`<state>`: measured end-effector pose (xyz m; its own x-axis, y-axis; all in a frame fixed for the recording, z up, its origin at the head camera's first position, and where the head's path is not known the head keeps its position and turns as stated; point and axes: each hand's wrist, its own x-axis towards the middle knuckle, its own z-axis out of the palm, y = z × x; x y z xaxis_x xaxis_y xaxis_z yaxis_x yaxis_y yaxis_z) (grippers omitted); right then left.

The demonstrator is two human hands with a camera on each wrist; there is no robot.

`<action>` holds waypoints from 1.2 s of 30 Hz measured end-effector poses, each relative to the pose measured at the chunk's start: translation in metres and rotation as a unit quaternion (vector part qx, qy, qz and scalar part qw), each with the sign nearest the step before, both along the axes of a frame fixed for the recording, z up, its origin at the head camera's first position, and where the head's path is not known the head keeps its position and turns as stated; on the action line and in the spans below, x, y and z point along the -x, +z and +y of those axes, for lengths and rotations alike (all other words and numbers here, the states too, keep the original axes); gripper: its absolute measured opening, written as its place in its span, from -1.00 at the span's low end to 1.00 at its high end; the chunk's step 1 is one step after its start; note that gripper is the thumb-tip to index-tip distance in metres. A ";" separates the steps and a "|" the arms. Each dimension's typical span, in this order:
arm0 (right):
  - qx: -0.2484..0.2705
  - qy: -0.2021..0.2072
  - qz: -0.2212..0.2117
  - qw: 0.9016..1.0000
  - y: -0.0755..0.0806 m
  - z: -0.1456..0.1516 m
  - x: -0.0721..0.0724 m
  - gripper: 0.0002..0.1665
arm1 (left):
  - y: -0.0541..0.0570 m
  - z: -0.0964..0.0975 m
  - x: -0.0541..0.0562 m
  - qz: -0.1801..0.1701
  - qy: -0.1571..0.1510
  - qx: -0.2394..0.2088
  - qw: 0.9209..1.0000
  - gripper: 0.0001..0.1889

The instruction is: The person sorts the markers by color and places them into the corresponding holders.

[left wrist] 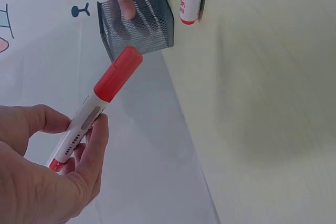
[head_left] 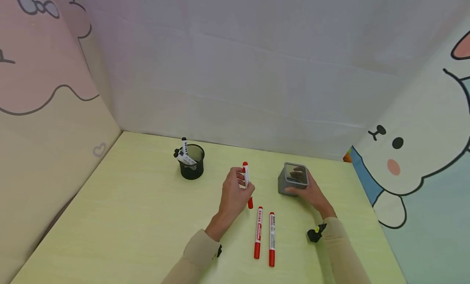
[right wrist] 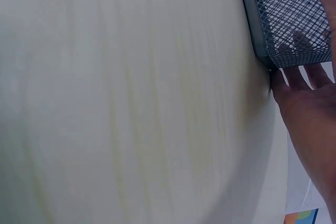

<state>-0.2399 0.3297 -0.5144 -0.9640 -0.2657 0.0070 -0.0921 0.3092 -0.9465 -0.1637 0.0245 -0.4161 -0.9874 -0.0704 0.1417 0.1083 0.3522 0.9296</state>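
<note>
My left hand [head_left: 235, 196] pinches a red-capped white marker [head_left: 246, 176] between thumb and fingers, held above the table with the red cap end low and the red tail up. In the left wrist view the same marker [left wrist: 86, 121] slants across the fingers. My right hand [head_left: 312, 192] grips a grey square mesh pen holder [head_left: 284, 182] from its right side, thumb across the near face and fingers behind. The right wrist view shows the holder's mesh [right wrist: 294, 22] and its base edge close to the table. Nothing shows inside the holder.
Two more red markers, one [head_left: 258, 233] left of the other [head_left: 272, 239], lie between my forearms. A round black mesh cup [head_left: 192, 171] with several black-capped markers [head_left: 185, 147] stands at the back left. White and cartoon-printed panels [head_left: 238, 84] border the table [head_left: 128, 218].
</note>
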 end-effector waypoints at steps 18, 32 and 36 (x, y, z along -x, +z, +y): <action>-0.013 -0.014 -0.005 1.000 0.003 -0.001 0.000 -0.01 | 0.005 0.031 0.021 0.008 0.015 -0.066 0.998 -0.60; -0.017 -0.016 -0.005 1.000 0.000 -0.003 0.001 -0.01 | 0.009 0.056 0.032 0.025 0.011 -0.101 0.994 -0.62; -0.017 -0.014 -0.006 1.000 0.000 -0.002 0.001 0.01 | 0.008 0.060 0.036 0.032 0.016 -0.109 0.993 -0.63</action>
<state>-0.2412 0.3273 -0.5142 -0.9713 -0.2375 -0.0135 -0.0710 0.3435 -0.9365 -0.1997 0.0848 -0.4082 -0.9734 -0.1377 0.1829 0.1625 0.1473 0.9757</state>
